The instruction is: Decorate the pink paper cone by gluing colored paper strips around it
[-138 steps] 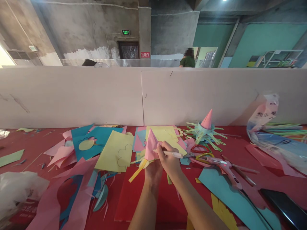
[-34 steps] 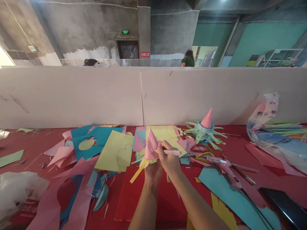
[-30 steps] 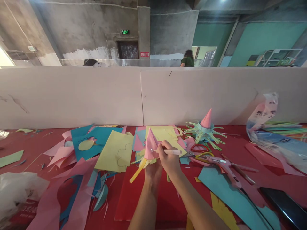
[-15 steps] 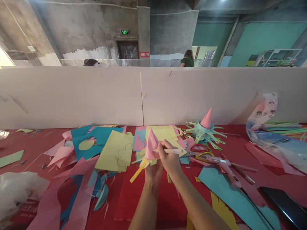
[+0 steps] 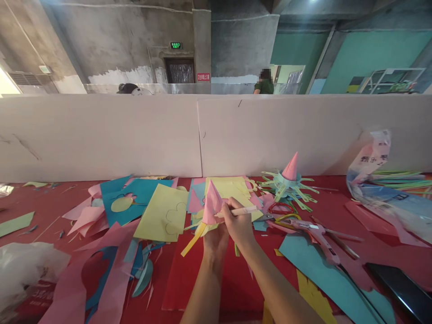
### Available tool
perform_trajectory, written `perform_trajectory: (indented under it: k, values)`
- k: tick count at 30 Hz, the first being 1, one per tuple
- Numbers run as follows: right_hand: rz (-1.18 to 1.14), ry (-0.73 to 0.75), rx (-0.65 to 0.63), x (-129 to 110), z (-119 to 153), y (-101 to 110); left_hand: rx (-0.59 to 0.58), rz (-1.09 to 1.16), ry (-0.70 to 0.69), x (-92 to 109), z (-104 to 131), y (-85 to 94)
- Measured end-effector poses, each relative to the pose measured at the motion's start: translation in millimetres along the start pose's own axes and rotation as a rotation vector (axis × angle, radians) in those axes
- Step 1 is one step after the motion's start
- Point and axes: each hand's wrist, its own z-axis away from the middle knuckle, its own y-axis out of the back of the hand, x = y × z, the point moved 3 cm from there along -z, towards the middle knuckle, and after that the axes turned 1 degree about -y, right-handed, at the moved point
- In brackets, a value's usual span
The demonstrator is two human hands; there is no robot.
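Note:
My right hand (image 5: pixel 238 222) pinches a pale pen (image 5: pixel 243 210), its tip against the lower right side of a pink paper cone (image 5: pixel 212 204). Under that cone, my left hand (image 5: pixel 216 238) supports the paper piece from below; its fingers are mostly hidden. Yellow and pale green strips (image 5: pixel 194 240) hang out from the cone's base. Farther back on the right stands a similar figure, a pink cone (image 5: pixel 291 167) on a light blue ring (image 5: pixel 289 183) with green strips spread around it.
Yellow (image 5: pixel 162 211) and blue sheets (image 5: pixel 113 198) lie left of my hands. Scissors (image 5: pixel 281 208), a pink glue gun (image 5: pixel 319 236), a teal sheet (image 5: pixel 324 265) and a black phone (image 5: pixel 400 288) lie right. Plastic bags sit at both sides. A white panel (image 5: pixel 135 135) stands behind; a person (image 5: pixel 265 85) is beyond.
The pink cone has shifted slightly left and tilts a bit more. The pen lies at a slightly different angle, tail higher, still against the cone.

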Motion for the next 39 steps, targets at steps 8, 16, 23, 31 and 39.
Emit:
perform_trajectory:
  k: [8, 16, 23, 31, 39]
  values:
    - [0.046, -0.001, -0.013, -1.0, 0.8, -0.8, -0.012, 0.012, 0.012, -0.7, 1.5, -2.2]
    - [0.050, -0.037, -0.072, 4.9, 2.8, -4.0, 0.028, 0.051, 0.026, -2.0, 0.7, 3.7]
    - [0.005, -0.049, -0.077, 2.4, 4.8, -5.6, 0.051, 0.036, 0.034, 1.3, 1.0, 1.9]
    - [0.037, 0.054, 0.027, -0.7, -0.2, 2.8, -0.021, 0.022, -0.020, 6.5, -3.0, 1.4]
    - [0.179, 0.112, 0.043, -9.7, -0.9, 4.9, -0.056, 0.013, 0.008, 1.1, -1.7, 5.2]
